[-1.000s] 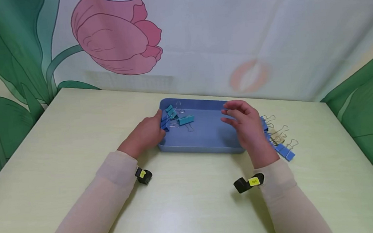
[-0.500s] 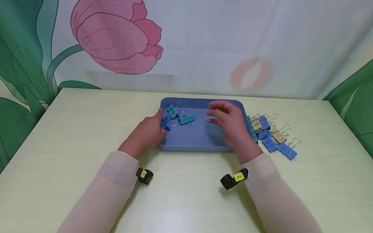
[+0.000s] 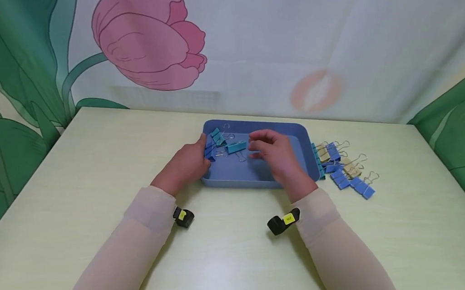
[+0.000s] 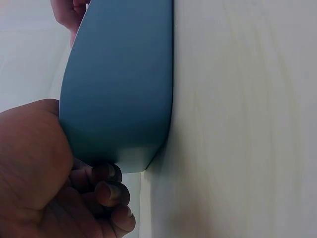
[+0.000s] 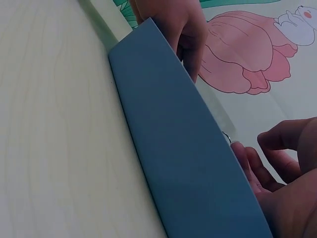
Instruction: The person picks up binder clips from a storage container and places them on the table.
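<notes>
A blue tray (image 3: 260,179) lies on the table. My left hand (image 3: 185,164) grips its left end; in the left wrist view this hand's fingers (image 4: 111,191) curl against the tray's outer wall. Over the inside of the tray hovers my right hand (image 3: 276,157), thumb and fingers apart, nothing visible between them. Its fingertips come close to a teal binder clip (image 3: 236,147). Another teal binder clip (image 3: 217,136) and a blue binder clip (image 3: 210,153) lie at the tray's left end, the blue one partly hidden by my left hand.
Right of the tray is a cluster of several binder clips: a teal clip (image 3: 318,161) against the tray wall, a blue clip (image 3: 362,188) nearest the front, a cream clip (image 3: 352,167) among them. A printed curtain (image 3: 249,48) hangs behind the table (image 3: 224,255).
My right hand has moved left from the tray's right end to over its middle, uncovering clips on the right. The left hand stays on the tray.
</notes>
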